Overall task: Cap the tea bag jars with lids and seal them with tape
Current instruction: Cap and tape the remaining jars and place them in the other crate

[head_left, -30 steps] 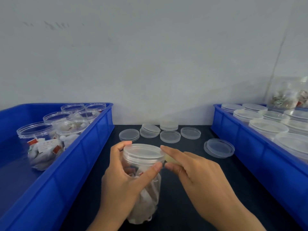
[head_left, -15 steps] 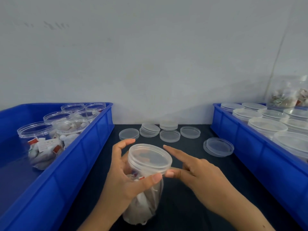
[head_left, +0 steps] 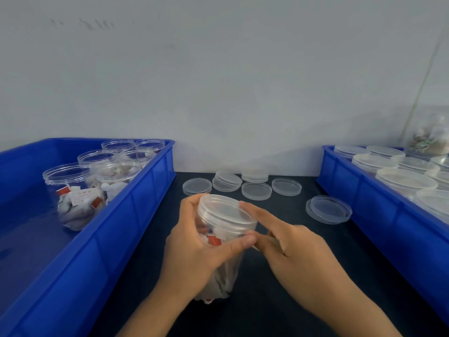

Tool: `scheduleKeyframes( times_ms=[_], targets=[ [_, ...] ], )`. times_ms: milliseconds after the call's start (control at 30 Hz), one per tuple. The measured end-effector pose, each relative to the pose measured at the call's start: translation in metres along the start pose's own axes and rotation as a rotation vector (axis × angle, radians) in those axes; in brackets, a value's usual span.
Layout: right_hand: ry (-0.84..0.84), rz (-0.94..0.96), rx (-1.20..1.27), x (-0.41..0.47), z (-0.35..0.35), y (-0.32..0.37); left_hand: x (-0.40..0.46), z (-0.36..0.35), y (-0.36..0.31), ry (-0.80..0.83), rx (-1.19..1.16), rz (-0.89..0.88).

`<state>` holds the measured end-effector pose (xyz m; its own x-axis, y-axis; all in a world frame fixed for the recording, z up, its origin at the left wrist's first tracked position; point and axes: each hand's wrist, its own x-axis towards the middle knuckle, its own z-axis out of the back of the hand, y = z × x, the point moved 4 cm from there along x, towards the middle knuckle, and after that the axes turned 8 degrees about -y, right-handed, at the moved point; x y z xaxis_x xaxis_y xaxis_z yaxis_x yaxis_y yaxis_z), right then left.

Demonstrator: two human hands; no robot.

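Left hand [head_left: 194, 249] gripping capped jar [head_left: 226, 244], tilting it right; your right hand [head_left: 291, 246], fingers loosely extended, touching lid [head_left: 224, 210] rim from jar's right.

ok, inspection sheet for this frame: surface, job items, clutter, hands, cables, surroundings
Surface: dark table between two blue bins.
Job's things: capped jar of tea bags tilted in hand, lid on; tape not clearly visible, maybe a strip at the right fingertips. Loose lids lie at the table's back, one pair near the right bin.
Clutter: nothing seen.
Grippers: left hand grips the jar; right hand has its index finger on the lid rim, thumb and finger pinching at the jar's side.
Cables: nothing seen.
Surroundings: left bin holds open jars; right bin holds capped jars; plain wall behind.
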<state>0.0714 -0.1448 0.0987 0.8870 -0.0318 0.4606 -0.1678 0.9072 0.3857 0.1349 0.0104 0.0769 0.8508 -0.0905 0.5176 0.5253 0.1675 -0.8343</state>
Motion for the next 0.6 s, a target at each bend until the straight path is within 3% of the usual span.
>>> scheduleKeyframes(
  times_ms=[233, 467, 600],
  targets=[
    [0.221, -0.194, 0.186, -0.003, -0.001, -0.010, 0.003, 0.004, 0.003, -0.068, -0.108, 0.076],
    [0.043, -0.059, -0.032, 0.005, 0.013, -0.007, 0.009, 0.004, 0.011, -0.005, -0.252, 0.284],
    [0.105, -0.092, 0.007, 0.004, 0.011, -0.009, 0.008, 0.004, 0.009, 0.075, -0.288, 0.297]
  ],
)
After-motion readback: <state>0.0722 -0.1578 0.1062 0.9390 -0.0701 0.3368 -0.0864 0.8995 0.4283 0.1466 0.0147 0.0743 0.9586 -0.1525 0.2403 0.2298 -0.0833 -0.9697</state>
